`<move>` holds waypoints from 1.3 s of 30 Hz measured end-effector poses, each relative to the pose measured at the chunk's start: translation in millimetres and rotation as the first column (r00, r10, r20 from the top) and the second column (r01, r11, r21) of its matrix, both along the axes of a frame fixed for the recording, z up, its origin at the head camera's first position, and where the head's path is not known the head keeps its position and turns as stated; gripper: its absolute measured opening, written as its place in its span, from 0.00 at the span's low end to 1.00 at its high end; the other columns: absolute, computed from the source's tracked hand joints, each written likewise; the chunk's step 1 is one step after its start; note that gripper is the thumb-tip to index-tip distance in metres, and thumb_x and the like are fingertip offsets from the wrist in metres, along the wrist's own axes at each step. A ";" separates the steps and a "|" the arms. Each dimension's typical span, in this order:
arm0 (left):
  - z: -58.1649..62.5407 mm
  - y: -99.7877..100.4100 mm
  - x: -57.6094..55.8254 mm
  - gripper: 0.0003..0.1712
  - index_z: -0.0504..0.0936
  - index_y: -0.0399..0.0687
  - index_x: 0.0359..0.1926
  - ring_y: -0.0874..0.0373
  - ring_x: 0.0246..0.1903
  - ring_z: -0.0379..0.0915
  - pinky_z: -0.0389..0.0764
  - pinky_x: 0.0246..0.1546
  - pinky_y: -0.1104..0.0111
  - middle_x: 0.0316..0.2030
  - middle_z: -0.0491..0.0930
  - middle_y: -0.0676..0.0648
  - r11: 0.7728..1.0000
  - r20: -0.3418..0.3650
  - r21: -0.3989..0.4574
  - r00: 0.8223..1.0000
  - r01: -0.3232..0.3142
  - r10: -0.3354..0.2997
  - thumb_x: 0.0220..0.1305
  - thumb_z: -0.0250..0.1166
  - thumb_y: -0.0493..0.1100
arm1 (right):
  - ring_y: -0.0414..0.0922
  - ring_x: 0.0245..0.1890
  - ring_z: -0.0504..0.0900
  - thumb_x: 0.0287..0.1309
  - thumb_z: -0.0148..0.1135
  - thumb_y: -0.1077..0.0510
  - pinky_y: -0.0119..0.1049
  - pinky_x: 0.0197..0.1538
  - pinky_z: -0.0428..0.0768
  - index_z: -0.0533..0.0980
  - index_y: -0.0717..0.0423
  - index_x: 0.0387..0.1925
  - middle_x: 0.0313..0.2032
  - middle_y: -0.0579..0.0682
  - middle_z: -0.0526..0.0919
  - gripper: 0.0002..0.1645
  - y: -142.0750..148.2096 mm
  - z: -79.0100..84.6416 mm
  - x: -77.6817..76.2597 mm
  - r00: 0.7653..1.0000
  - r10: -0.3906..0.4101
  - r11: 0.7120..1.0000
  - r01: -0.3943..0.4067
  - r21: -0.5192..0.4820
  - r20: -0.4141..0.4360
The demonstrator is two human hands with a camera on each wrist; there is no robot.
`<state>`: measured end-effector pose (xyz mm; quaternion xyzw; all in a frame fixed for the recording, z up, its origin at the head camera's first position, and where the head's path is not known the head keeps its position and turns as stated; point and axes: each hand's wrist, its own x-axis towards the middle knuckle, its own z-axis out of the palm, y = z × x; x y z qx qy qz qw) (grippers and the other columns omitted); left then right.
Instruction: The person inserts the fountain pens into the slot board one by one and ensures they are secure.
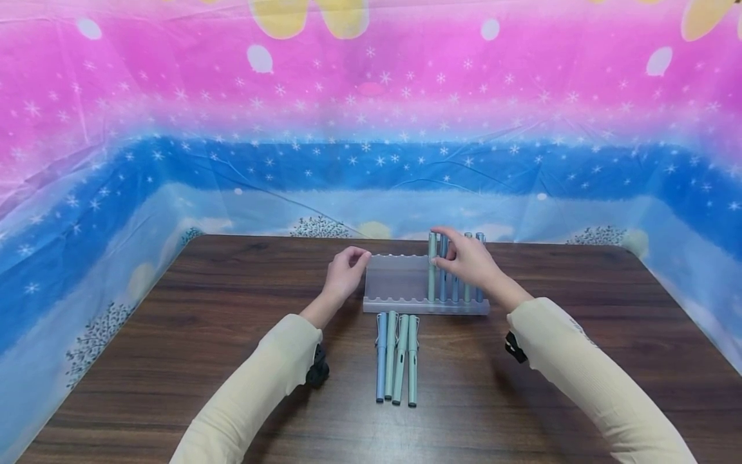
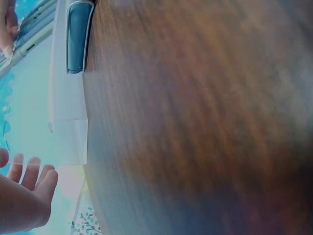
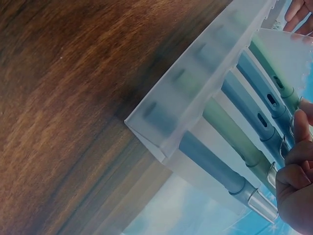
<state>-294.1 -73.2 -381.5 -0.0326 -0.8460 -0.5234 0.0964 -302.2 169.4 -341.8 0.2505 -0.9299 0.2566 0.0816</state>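
A frosted clear pen rack [image 1: 397, 277] stands upright on the table with several blue and green pens in its right-hand slots. At its upper left corner, my left hand [image 1: 346, 274] holds the side edge between thumb and fingers. My right hand [image 1: 472, 259] grips the leftmost standing pen, a green pen [image 1: 431, 274], near its top; this pen stands in a slot along the front ledge. Beside it, a blue pen [image 3: 264, 100] shows in the right wrist view, partly behind my fingers. The rack's left slots hold no pens.
In front of the rack, a blue pen [image 1: 380, 361] and several green pens [image 1: 400, 364] lie side by side on the dark wooden table [image 1: 232, 309]. A patterned pink and blue cloth [image 1: 359, 116] hangs round the back and sides.
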 end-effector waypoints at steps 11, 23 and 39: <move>-0.2 -0.7 -0.3 0.14 0.77 0.39 0.41 0.52 0.39 0.71 0.71 0.42 0.63 0.39 0.76 0.44 1.000 0.006 0.000 1.000 0.006 -0.006 0.63 0.54 0.45 | 0.42 0.14 0.68 0.52 0.61 0.55 0.37 0.20 0.67 0.57 0.52 0.62 0.16 0.45 0.71 0.37 -0.6 -0.4 -0.5 1.000 -0.003 1.000 0.003 -0.005 0.001; 1.4 -0.9 1.1 0.14 0.76 0.40 0.42 0.52 0.39 0.71 0.71 0.42 0.62 0.40 0.76 0.44 1.000 0.021 0.020 1.000 0.017 -0.018 0.63 0.53 0.46 | 0.42 0.14 0.68 0.51 0.62 0.57 0.43 0.32 0.69 0.59 0.52 0.61 0.16 0.44 0.72 0.36 6.0 5.6 10.1 0.999 0.024 0.993 -0.029 -0.113 -0.043; -0.4 -1.9 0.7 0.14 0.76 0.40 0.42 0.52 0.41 0.70 0.71 0.43 0.62 0.41 0.76 0.44 1.000 0.017 0.020 1.000 0.018 -0.019 0.63 0.53 0.46 | 0.39 0.15 0.70 0.50 0.63 0.57 0.34 0.20 0.70 0.66 0.55 0.55 0.17 0.41 0.72 0.29 10.9 -20.0 33.4 0.994 0.109 0.988 -0.108 -0.113 0.002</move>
